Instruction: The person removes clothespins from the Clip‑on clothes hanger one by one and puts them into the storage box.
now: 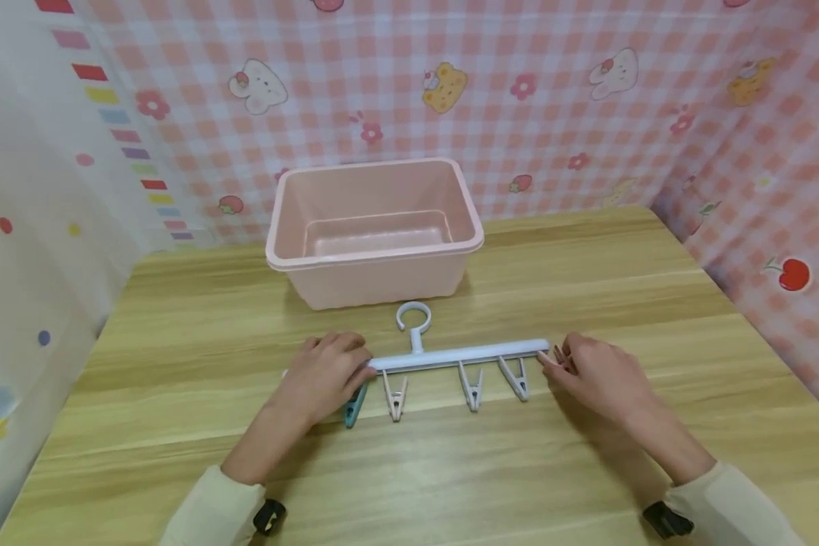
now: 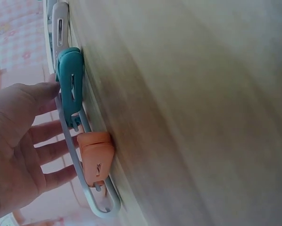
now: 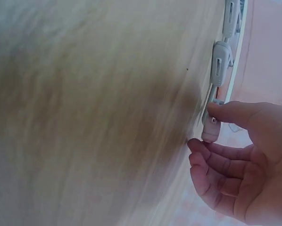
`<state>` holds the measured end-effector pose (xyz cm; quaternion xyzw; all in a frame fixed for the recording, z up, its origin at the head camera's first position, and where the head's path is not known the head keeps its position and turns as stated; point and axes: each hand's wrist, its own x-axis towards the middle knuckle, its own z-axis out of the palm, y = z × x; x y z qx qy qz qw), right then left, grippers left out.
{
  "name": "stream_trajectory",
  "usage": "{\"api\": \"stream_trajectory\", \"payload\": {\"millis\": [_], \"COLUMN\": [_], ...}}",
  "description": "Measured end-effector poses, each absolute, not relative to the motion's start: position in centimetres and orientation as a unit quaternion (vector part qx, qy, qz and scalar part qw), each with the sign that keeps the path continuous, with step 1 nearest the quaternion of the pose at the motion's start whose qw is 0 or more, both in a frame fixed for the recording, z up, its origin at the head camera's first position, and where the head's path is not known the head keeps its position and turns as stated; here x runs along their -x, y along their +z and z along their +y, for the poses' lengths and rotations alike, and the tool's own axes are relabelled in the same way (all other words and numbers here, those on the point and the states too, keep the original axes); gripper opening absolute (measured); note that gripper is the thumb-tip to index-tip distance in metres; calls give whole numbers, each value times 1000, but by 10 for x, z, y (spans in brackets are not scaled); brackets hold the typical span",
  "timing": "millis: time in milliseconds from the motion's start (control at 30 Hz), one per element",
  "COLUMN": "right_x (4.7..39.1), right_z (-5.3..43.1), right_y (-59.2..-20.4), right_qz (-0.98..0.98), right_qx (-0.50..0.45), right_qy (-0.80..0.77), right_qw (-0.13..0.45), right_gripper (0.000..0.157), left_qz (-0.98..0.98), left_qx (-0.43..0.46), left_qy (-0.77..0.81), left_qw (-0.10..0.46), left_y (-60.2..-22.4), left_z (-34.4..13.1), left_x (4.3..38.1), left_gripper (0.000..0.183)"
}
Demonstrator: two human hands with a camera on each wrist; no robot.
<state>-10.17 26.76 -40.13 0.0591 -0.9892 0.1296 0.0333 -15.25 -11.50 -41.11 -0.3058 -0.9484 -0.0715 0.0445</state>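
Note:
A light blue clip hanger lies on the table with its round hook pointing at the basket. My left hand holds its left part, thumb beside a teal clip and fingers behind the bar. Farther out on that end hangs an orange clip, hidden from the head view. A beige clip and two grey clips, one near the middle and one farther right, hang along the bar. My right hand pinches a pink clip at the right end between thumb and fingers.
Behind the hanger stands a pink plastic basket with nothing inside. The wood-grain table meets a pink checkered cloth at the back and right. A pale dotted cloth hangs at the left.

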Motion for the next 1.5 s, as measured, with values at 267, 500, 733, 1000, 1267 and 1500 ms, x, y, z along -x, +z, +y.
{"api": "stream_trajectory", "payload": {"millis": [267,500,733,1000,1267,1500], "right_x": [99,101,96,93,89,83], "right_z": [269,269,270,269,260,261], "right_y": [-396,-394,-392,-392,-388,-378], "right_qz": [-987,-985,-982,-976,-962,-958], "right_qx": [-52,-59,-66,-80,-103,-95], "right_qy": [145,151,157,162,194,219], "right_qw": [51,62,82,122,160,158], "right_gripper": [32,33,30,28,22,25], "left_qz": [-935,-929,-913,-916,-920,-919], "left_qx": [333,338,358,343,314,293], "left_qy": [-89,-105,-153,-187,-225,-259], "left_qw": [88,104,119,91,63,47], "left_y": [-413,-411,-409,-407,-404,-397], "left_z": [-114,-119,-122,-125,-136,-135], "left_x": [152,148,143,138,130,126], "left_gripper": [28,28,21,12,9,15]}}
